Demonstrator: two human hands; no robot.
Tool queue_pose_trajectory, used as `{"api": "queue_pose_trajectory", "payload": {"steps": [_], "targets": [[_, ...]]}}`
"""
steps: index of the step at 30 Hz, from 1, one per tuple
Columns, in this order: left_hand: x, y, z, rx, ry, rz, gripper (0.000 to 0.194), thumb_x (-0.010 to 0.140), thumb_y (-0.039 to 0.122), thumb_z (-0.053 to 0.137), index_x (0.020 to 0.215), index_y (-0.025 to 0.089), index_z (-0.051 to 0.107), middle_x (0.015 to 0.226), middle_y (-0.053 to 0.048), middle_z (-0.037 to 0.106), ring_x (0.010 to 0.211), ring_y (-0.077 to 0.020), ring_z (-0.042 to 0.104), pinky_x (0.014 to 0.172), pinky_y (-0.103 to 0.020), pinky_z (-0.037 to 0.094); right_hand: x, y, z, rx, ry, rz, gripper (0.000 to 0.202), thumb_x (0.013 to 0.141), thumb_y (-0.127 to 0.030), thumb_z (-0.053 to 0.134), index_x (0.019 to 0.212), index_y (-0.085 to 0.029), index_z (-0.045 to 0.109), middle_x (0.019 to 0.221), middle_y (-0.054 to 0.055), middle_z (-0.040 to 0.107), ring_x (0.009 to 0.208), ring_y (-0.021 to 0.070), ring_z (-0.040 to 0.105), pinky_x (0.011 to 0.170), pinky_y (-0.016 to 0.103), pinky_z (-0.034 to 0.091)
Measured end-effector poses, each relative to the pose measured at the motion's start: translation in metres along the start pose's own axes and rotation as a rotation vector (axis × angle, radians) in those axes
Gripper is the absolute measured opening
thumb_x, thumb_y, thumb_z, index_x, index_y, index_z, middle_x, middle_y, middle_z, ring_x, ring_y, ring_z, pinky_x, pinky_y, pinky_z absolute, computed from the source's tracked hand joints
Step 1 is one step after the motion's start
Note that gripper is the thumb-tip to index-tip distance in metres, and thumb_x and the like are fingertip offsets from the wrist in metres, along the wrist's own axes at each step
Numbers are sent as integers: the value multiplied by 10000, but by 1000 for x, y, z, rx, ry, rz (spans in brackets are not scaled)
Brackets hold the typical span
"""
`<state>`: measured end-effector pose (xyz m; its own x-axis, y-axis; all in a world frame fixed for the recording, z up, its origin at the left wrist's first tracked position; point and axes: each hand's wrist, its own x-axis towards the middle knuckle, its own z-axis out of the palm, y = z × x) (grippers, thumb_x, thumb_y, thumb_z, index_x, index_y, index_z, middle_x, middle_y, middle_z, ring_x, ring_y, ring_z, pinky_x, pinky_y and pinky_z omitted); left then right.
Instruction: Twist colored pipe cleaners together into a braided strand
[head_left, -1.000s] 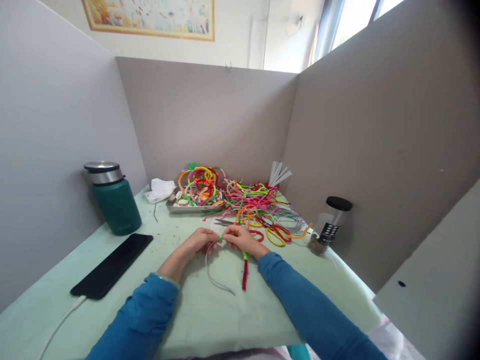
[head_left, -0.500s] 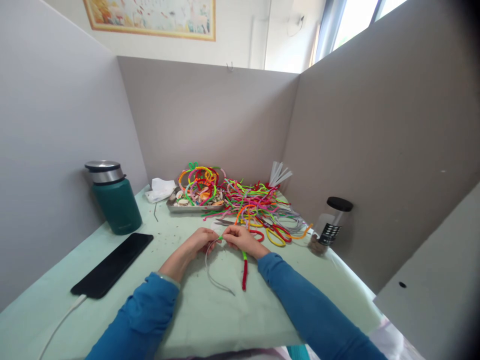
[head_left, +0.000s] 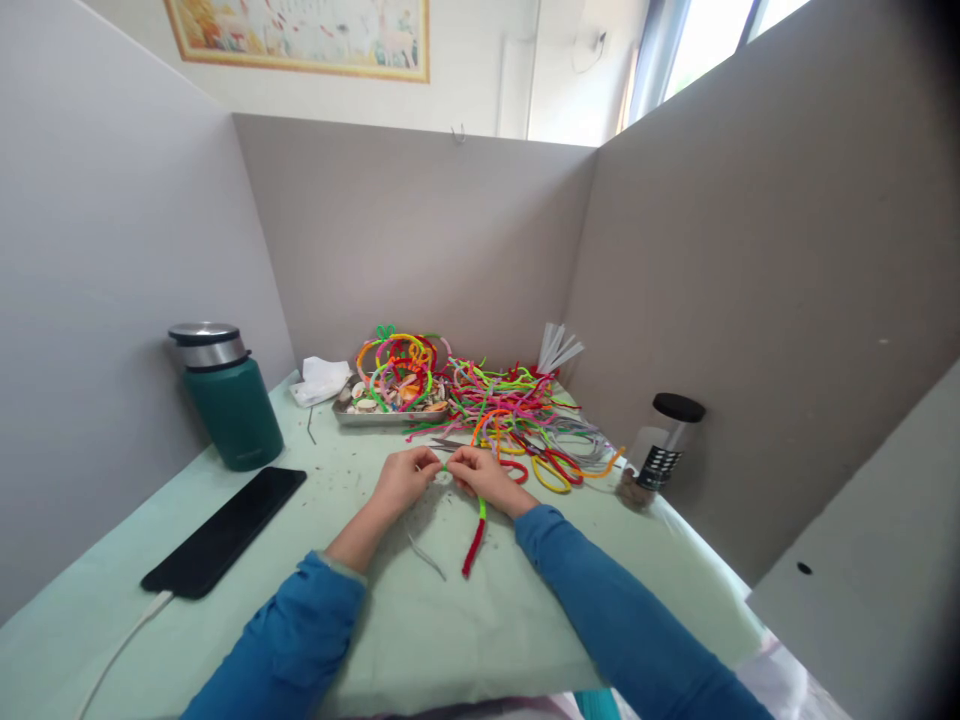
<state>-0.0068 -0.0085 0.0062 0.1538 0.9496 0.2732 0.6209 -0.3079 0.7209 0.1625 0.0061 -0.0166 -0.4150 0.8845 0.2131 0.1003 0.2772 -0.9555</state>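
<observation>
Fingers (head_left: 426,462) of your left hand (head_left: 401,480) and right hand (head_left: 486,476) pinched a green piece (head_left: 445,467) above the table (head_left: 405,640), the red-and-green strip (head_left: 473,548) below your right apparently joined already, the grey wire (head_left: 427,558) near your left uncovered.

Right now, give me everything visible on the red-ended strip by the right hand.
The strip looks like fuzzy, pipe-cleaner-type material: bright green above, red at the lower end. Nearly straight, it emerges below the right hand and slants down-left over the pale green cloth. Its upper part is hidden. A green bit shows between both hands' fingertips; can't tell if it's the same piece, or whether the red end touches the cloth.
</observation>
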Motion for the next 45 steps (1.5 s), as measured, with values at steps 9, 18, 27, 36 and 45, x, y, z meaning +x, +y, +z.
{"api": "queue_pose_trajectory", "payload": {"steps": [9, 18, 27, 36, 45], "targets": [[0, -2, 1, 181, 10, 120, 138, 699, 294, 574, 732, 180, 645, 707, 4, 658, 567, -98, 518, 577, -205, 353, 1, 1, 0, -19, 19, 6, 174, 757, -330, 548, 744, -158, 528, 500, -51, 474, 414, 62, 390, 388, 171, 269], [1, -4, 1, 238, 6, 137, 165, 728, 300, 546, 724, 177, 656, 717, -11, 659, 612, -112, 528, 596, -213, 348, 0, -1, 0, -26, -7, 15, 170, 759, -326, 543, 742, -157, 529, 500, -50, 476, 408, 61, 386, 388, 171, 270], [1, -3, 2, 244, -39, 117, 169, 730, 285, 536, 729, 167, 656, 702, -18, 656, 611, -113, 528, 579, -209, 337, 1, 1, 0, -41, -19, -3, 165, 760, -321, 543, 738, -158, 534, 486, -55, 470, 410, 62, 381, 407, 175, 280], [-1, -1, 1, 269, -47, 147, 212, 757, 286, 497, 746, 176, 679, 742, -28, 665, 661, -120, 540, 609, -209, 334, 0, 0, 0, -27, -5, 4, 173, 760, -328, 545, 745, -156, 532, 494, -54, 478, 407, 60, 388, 396, 170, 282], [1, -4, 3, 35, -137, -38, 277, 730, 379, 501, 633, 146, 617, 436, 29, 486, 417, -89, 421, 456, -203, 288, -2, -5, 0, -26, -8, 14, 182, 754, -334, 555, 738, -154, 534, 502, -49, 477, 412, 58, 387, 387, 166, 276]]}}
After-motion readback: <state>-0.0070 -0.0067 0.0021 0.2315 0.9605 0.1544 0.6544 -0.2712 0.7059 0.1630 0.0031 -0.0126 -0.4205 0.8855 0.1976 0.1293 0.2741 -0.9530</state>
